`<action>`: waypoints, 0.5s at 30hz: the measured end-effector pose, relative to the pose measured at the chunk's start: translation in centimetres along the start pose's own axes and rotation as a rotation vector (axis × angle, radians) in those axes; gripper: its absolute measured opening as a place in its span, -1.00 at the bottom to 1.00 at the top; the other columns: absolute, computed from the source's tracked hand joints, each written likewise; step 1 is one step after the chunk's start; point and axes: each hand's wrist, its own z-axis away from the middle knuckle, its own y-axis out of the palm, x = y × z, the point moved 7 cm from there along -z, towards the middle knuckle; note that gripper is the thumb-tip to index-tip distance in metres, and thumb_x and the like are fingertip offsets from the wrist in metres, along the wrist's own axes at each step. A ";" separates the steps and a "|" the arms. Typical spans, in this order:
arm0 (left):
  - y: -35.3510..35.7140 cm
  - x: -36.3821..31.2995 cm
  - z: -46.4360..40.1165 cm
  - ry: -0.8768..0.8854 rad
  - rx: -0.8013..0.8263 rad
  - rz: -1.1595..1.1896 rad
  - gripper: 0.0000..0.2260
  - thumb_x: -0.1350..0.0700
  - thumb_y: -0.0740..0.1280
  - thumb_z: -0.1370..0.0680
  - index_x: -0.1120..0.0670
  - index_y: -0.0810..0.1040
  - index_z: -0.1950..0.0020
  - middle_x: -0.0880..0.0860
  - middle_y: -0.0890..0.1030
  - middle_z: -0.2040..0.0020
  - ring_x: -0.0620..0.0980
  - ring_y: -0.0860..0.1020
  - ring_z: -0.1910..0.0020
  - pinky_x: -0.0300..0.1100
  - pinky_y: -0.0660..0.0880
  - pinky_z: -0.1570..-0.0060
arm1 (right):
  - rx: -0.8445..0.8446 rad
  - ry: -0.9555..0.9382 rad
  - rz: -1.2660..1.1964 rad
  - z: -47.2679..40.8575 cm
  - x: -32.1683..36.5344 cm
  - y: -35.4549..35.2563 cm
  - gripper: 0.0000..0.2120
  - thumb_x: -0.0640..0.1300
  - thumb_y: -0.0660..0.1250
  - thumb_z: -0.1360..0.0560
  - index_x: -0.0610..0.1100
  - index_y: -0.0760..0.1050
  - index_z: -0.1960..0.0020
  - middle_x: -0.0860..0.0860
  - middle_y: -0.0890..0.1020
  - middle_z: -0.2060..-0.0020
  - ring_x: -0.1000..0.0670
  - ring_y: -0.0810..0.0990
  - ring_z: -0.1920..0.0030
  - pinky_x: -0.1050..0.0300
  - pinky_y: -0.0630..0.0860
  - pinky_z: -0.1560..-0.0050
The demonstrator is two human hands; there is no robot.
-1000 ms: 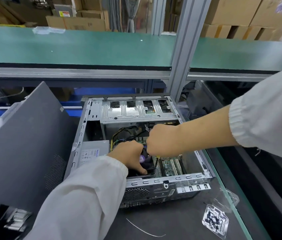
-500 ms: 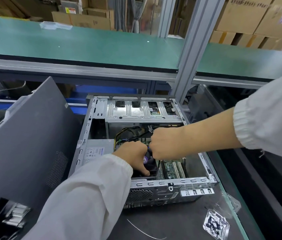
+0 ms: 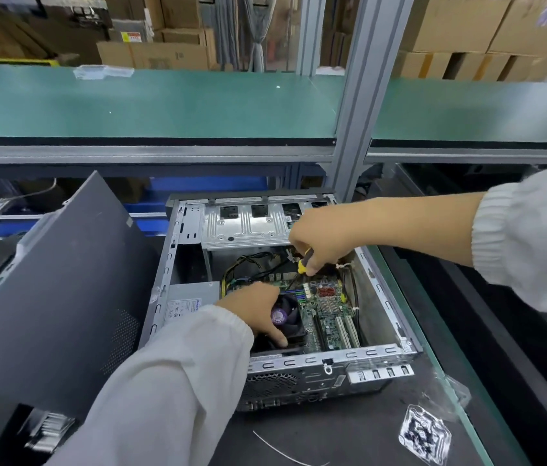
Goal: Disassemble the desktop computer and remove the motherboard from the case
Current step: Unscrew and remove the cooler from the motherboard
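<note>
Unscrewing the board inside an open computer case

The right hand grips a yellow-handled screwdriver, its shaft angled down to the green motherboard, which lies flat in the case. The left hand rests on the cooler fan, fingers curled over its edge. To do this well, keep the tip seated squarely in the screw and steady the board. The tip and screw are too small to make out. The left fingertips are hidden. A grey side panel leans to the left; a clear bag of small dark parts lies near the case
</note>
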 end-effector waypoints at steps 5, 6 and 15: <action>-6.5 1.5 2.9 0.057 -0.150 0.230 -0.69 0.03 0.46 -0.46 0.11 0.59 -0.15 0.03 0.65 0.00 -0.02 0.59 0.01 -0.15 0.52 -0.03 | -0.286 -0.003 -0.382 -0.2 -0.3 -1.0 -0.73 0.09 0.48 -0.37 -0.11 0.58 0.16 0.02 0.65 0.28 0.03 0.58 0.21 0.18 0.42 0.29; -7.3 1.8 3.5 0.072 -0.163 0.327 -0.76 0.07 0.44 -0.48 0.12 0.62 -0.10 0.03 0.67 0.06 -0.07 0.61 0.10 -0.22 0.53 0.05 | -0.330 -0.003 -0.462 -0.3 -0.3 -1.1 -0.74 0.11 0.48 -0.37 -0.08 0.57 0.19 0.06 0.62 0.37 0.07 0.57 0.26 0.17 0.44 0.27; -5.3 4.5 2.8 -0.025 -0.095 0.349 -0.81 0.10 0.42 -0.50 0.17 0.67 -0.04 0.05 0.69 0.08 -0.01 0.62 0.09 -0.16 0.53 -0.04 | -0.812 0.031 -0.828 -2.1 1.9 1.3 -0.69 0.14 0.35 -0.47 -0.12 0.47 0.16 -0.01 0.55 0.38 0.02 0.47 0.35 0.09 0.36 0.35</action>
